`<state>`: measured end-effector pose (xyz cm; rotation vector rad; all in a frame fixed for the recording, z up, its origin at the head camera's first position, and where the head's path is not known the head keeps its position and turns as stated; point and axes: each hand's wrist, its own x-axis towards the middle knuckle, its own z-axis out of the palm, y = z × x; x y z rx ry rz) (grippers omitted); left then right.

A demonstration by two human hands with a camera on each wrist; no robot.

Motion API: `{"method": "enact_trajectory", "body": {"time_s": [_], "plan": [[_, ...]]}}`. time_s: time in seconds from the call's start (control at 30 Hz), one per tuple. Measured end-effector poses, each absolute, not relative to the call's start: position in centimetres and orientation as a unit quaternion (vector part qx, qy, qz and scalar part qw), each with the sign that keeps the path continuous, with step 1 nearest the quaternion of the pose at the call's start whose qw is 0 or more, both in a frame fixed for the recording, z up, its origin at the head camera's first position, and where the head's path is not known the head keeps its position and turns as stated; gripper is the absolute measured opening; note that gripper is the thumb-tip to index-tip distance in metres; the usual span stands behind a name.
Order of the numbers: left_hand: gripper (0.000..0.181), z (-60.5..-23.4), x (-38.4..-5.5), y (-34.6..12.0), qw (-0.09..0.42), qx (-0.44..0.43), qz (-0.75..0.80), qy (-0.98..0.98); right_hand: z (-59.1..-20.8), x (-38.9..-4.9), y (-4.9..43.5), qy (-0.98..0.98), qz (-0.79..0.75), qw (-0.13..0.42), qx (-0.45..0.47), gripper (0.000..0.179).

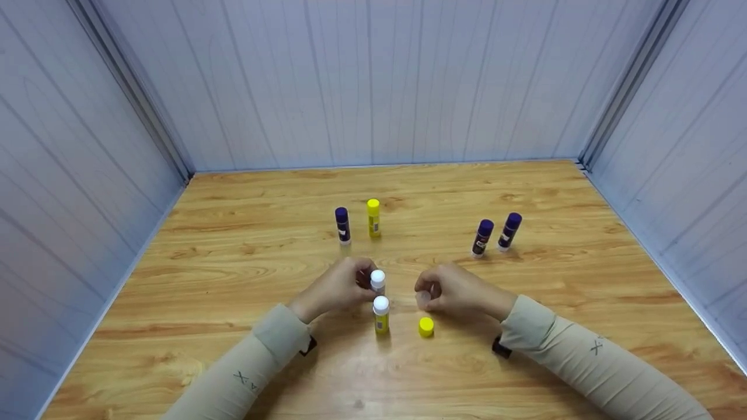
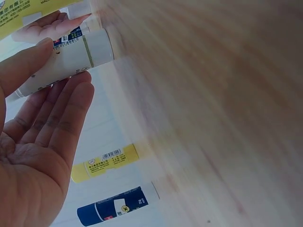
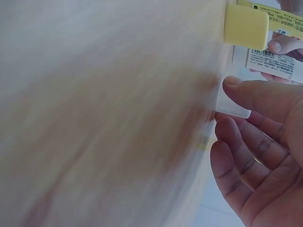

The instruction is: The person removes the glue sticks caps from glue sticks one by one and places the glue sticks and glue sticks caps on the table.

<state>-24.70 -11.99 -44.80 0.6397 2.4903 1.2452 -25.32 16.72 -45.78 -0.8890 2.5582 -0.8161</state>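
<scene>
My left hand (image 1: 343, 282) holds an upright white glue stick (image 2: 66, 64) between thumb and fingers; its white top (image 1: 378, 277) shows in the head view. Just in front of it stands a yellow glue stick (image 1: 381, 322) with a white top and no yellow cap on it. To the right, my right hand (image 1: 461, 289) pinches a small whitish ribbed cap (image 3: 233, 103) at the tabletop. A loose yellow cap (image 1: 426, 327) sits on the table near that hand, closer to me.
Farther back on the wooden table (image 1: 262, 221) stand a dark blue glue stick (image 1: 342, 226) and a capped yellow one (image 1: 373, 219). Two more dark blue glue sticks, one left (image 1: 482, 238) and one right (image 1: 509, 232), stand at the back right. Panel walls surround the table's back and sides.
</scene>
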Motion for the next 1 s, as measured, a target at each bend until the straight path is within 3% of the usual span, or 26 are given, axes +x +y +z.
{"method": "enact_trajectory", "body": {"time_s": [0.5,0.8,1.0], "plan": [[0.015,-44.7,-24.5,-11.9,0.141,0.225,0.42,0.868,-45.9,-25.2,16.7,0.893,-0.284,0.151,-0.315,0.019],[0.014,-44.7,-24.5,-11.8,0.138,0.223,0.412,0.873,-45.4,-25.2,16.9,0.893,-0.28,0.167,-0.31,0.028],[0.017,-44.7,-24.4,-11.9,0.132,0.228,0.408,0.874,-43.9,-25.2,17.4,0.898,-0.268,0.127,-0.326,0.035]]}}
